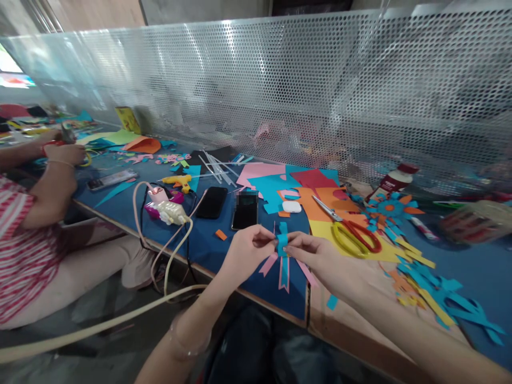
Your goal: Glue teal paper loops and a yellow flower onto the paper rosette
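Observation:
A blue and pink paper ribbon piece (283, 246) is pinched between my two hands, just over the table's front edge. Its pink and blue tails with notched ends hang down toward me. My left hand (253, 249) grips the left side of its blue band with thumb and finger. From the other side, my right hand (314, 253) pinches the same band. Scissors with yellow and red handles (356, 237) lie to the right on yellow and orange paper. A white earbud case (292, 206) sits just beyond my hands.
Two dark phones (212, 202) lie left of my hands, near a yellow glue gun (178, 181) and a power strip (170, 212) with cables. Glue sticks (216, 168), a bottle (394, 181) and blue paper strips (452, 298) are around. A co-worker (36, 229) sits at the left. Perforated metal (256, 80) stands behind.

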A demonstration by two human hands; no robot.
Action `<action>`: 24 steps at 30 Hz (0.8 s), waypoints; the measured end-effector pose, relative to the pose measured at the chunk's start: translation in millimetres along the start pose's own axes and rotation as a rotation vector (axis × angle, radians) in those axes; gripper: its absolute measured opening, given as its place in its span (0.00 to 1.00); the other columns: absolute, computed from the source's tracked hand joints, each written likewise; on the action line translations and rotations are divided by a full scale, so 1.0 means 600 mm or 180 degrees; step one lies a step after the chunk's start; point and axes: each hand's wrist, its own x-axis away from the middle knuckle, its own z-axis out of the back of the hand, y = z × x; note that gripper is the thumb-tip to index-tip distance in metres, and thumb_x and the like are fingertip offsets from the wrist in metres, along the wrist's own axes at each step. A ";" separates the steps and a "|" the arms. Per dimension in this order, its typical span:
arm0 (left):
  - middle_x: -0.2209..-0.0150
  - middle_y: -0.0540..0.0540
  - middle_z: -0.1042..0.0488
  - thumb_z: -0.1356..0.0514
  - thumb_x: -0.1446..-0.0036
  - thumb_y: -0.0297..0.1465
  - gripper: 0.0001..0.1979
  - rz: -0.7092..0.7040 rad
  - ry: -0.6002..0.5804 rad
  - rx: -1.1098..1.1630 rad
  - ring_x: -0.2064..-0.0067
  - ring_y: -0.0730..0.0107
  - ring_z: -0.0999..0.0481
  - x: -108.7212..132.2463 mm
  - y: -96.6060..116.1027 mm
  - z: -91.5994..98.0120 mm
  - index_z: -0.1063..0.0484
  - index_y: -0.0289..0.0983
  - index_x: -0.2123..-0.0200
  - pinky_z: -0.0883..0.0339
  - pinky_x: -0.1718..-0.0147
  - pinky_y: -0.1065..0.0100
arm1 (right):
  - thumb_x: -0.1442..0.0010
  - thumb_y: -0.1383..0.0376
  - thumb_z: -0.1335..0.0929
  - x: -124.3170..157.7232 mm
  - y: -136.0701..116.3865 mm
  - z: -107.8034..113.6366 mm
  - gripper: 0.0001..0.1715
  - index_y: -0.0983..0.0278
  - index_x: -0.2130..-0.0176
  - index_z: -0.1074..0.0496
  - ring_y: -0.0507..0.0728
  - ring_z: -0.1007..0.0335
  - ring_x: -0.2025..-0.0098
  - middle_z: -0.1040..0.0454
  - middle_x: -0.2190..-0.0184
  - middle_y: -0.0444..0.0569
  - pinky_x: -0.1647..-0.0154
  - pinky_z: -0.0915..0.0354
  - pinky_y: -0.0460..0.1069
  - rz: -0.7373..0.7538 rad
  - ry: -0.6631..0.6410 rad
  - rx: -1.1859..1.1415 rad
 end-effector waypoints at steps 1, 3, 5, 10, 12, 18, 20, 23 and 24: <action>0.71 0.48 0.22 0.39 0.49 0.27 0.03 0.0011 -0.0005 -0.0003 0.68 0.70 0.23 0.000 0.000 0.000 0.26 0.34 0.69 0.30 0.69 0.72 | 0.47 0.59 0.28 0.000 0.000 0.000 0.11 0.63 0.74 0.27 0.55 0.31 0.57 0.28 0.61 0.47 0.52 0.39 0.51 0.0034 -0.0003 0.0005; 0.71 0.48 0.22 0.39 0.49 0.27 0.03 0.0020 0.0009 -0.0008 0.69 0.70 0.23 0.000 0.001 0.001 0.27 0.34 0.69 0.30 0.69 0.72 | 0.46 0.60 0.28 0.000 0.001 -0.001 0.10 0.63 0.75 0.27 0.55 0.31 0.58 0.28 0.61 0.47 0.53 0.39 0.51 0.0078 -0.0016 0.0011; 0.71 0.48 0.22 0.39 0.49 0.27 0.03 0.0028 0.0016 -0.0012 0.69 0.70 0.23 0.000 0.002 0.001 0.27 0.34 0.69 0.30 0.70 0.73 | 0.47 0.61 0.28 -0.001 0.002 -0.002 0.09 0.63 0.75 0.27 0.55 0.31 0.58 0.27 0.61 0.46 0.53 0.39 0.51 0.0109 0.0001 0.0002; 0.72 0.48 0.23 0.39 0.49 0.27 0.03 0.0038 0.0014 -0.0017 0.69 0.71 0.23 0.000 0.003 0.001 0.27 0.35 0.69 0.31 0.70 0.73 | 0.46 0.62 0.28 -0.001 0.003 -0.004 0.08 0.63 0.74 0.27 0.54 0.31 0.58 0.27 0.61 0.46 0.52 0.38 0.51 0.0144 -0.0002 -0.0036; 0.72 0.49 0.23 0.39 0.49 0.27 0.03 0.0038 0.0006 -0.0004 0.70 0.72 0.24 0.001 0.004 0.001 0.27 0.35 0.69 0.31 0.71 0.73 | 0.46 0.62 0.28 0.000 0.003 -0.004 0.08 0.63 0.74 0.27 0.54 0.31 0.58 0.27 0.60 0.46 0.52 0.38 0.51 0.0148 -0.0005 -0.0068; 0.72 0.48 0.24 0.39 0.50 0.27 0.03 0.0097 0.0021 0.0030 0.72 0.73 0.25 -0.001 0.002 0.001 0.27 0.34 0.69 0.32 0.71 0.73 | 0.46 0.62 0.28 0.001 0.006 -0.006 0.08 0.63 0.73 0.27 0.54 0.31 0.58 0.27 0.61 0.46 0.53 0.37 0.50 0.0204 0.0077 -0.0096; 0.71 0.47 0.24 0.39 0.50 0.28 0.04 0.0128 -0.0004 0.0039 0.72 0.73 0.25 -0.002 0.001 0.001 0.27 0.34 0.68 0.32 0.72 0.72 | 0.47 0.62 0.27 0.001 0.006 -0.006 0.08 0.63 0.73 0.27 0.54 0.30 0.58 0.27 0.62 0.45 0.53 0.37 0.50 0.0226 0.0095 -0.0106; 0.72 0.47 0.24 0.39 0.50 0.28 0.04 0.0171 -0.0031 0.0073 0.73 0.73 0.26 -0.004 -0.001 0.000 0.27 0.34 0.68 0.32 0.72 0.72 | 0.47 0.62 0.27 0.002 0.005 -0.007 0.08 0.62 0.74 0.28 0.54 0.30 0.58 0.28 0.62 0.45 0.53 0.36 0.50 0.0255 0.0113 -0.0108; 0.72 0.47 0.24 0.39 0.50 0.28 0.04 0.0185 -0.0033 0.0086 0.73 0.73 0.26 -0.005 -0.001 0.000 0.27 0.34 0.68 0.32 0.72 0.72 | 0.48 0.62 0.27 0.003 0.004 -0.008 0.08 0.62 0.74 0.28 0.54 0.31 0.58 0.28 0.63 0.45 0.53 0.36 0.50 0.0266 0.0123 -0.0109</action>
